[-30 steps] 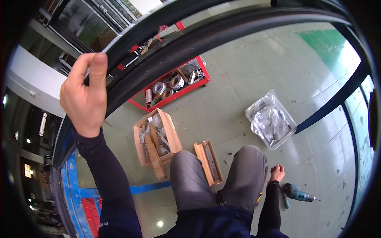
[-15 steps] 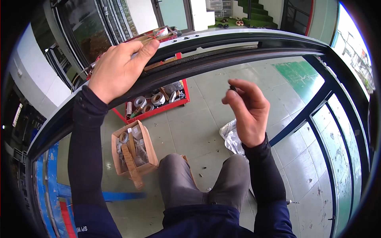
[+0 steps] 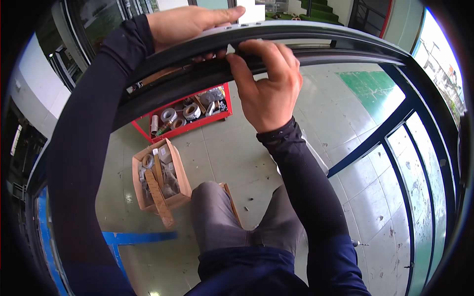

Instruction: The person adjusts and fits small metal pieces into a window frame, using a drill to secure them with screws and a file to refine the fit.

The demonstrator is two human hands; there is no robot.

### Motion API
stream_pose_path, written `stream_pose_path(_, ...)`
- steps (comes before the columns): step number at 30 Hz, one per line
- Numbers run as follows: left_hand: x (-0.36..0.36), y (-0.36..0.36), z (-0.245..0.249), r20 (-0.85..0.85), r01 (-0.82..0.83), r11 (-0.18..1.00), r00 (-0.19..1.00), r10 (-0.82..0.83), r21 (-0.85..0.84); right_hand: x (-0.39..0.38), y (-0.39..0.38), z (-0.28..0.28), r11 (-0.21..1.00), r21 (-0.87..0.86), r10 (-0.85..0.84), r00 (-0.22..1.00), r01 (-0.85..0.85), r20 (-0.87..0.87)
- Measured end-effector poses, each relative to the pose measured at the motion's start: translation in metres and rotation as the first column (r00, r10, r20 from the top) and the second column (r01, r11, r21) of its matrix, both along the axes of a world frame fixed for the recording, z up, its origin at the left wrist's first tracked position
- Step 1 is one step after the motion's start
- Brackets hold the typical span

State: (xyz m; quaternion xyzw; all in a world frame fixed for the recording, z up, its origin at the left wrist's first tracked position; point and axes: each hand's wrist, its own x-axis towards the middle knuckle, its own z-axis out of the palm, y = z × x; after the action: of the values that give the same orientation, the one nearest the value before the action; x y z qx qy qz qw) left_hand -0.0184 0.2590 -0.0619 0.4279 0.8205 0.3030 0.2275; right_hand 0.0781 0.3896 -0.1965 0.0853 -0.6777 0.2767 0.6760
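A black metal frame (image 3: 316, 35) with a pale outer edge and a grooved inner side arcs across the view in front of me. My left hand (image 3: 190, 22) is wrapped over its top rail, thumb stretched along the upper edge. Through the rail's gap, the fingertips of that hand show on the far side. Against the grooved inner side, my right hand (image 3: 271, 81) has its thumb and index finger bent towards each other in a pinch, close to the left fingertips. Whatever lies between them is dark and mostly hidden against the black rail.
Below the rail stands a red cart (image 3: 185, 129) holding tape rolls and small parts. A cardboard box (image 3: 185, 198) with tape and a wooden strip sits on the tiled floor. Blue supports (image 3: 140, 238) stand at lower left. A drill bit (image 3: 363, 243) pokes out past my right sleeve.
My right hand has risen leftwards to the rail, carrying a small black piece that showed in its pinch before. My left hand has slid right along the rail, its fingers now reaching behind it.
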Motion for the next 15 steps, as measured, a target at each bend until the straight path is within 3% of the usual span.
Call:
stream_pose_path(2,-0.040,0.002,0.004,0.214,0.176,0.984,0.961,-0.177,0.023,-0.005,-0.007,-0.001,0.999,-0.048,-0.007,1.000,0.006,-0.012)
stream_pose_path(4,-0.034,0.009,0.005,0.275,0.227,0.973,0.933,-0.232,0.052,-0.010,-0.009,-0.002,0.998,-0.062,0.011,1.000,-0.012,-0.014)
stream_pose_path(6,-0.012,0.003,0.009,0.168,0.123,0.992,0.978,-0.122,0.002,-0.014,-0.009,-0.005,0.994,-0.097,0.055,0.998,-0.058,-0.033)
stream_pose_path(9,-0.010,0.003,0.008,0.253,0.137,0.987,0.955,-0.153,0.080,-0.015,-0.008,-0.007,0.995,-0.086,0.057,0.998,-0.060,-0.035)
stream_pose_path(12,-0.016,0.004,0.006,0.469,0.139,0.977,0.861,-0.199,0.161,-0.014,-0.008,-0.006,0.989,-0.112,0.095,0.995,-0.097,-0.021)
stream_pose_path(15,-0.002,0.004,0.006,0.563,-0.040,0.967,0.818,-0.114,0.253,-0.014,-0.008,-0.006,0.985,-0.123,0.118,0.993,-0.118,-0.007)
